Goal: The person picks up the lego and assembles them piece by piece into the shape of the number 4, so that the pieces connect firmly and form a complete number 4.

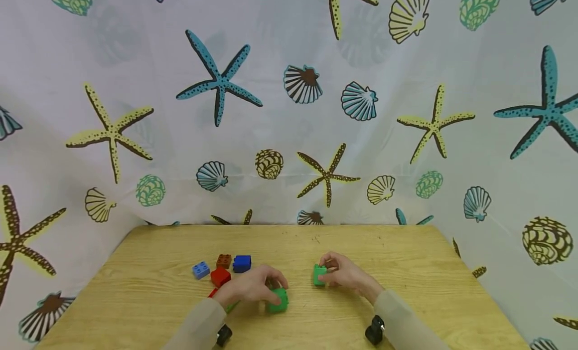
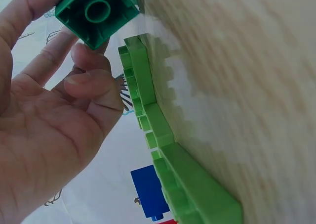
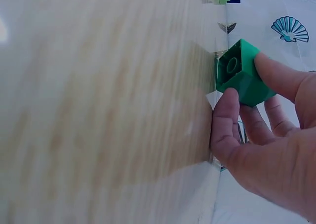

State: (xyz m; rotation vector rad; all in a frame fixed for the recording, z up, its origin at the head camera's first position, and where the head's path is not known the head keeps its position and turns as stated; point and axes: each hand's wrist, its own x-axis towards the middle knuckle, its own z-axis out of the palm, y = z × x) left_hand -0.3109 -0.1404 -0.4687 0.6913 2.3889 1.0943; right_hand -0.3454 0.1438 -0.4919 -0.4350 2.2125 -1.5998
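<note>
Left grip (image 1: 253,286): pinching a green block (image 1: 278,302), thumb and fingers on it; wrist view shows me the hollow underside
Right grip (image 1: 345,273): pinching a second green block (image 1: 319,275), hollow side facing my wrist view
Greens: well apart, the right one farther up the bench (image 1: 149,270)
Light green brickwork (image 2: 150,93): on the bench beside my left grip, can't tell if it's several pieces
Left cluster: red block (image 1: 221,277), brown block (image 1: 223,261), blue block (image 1: 242,263), light blue block (image 1: 200,270), all near each other
</note>
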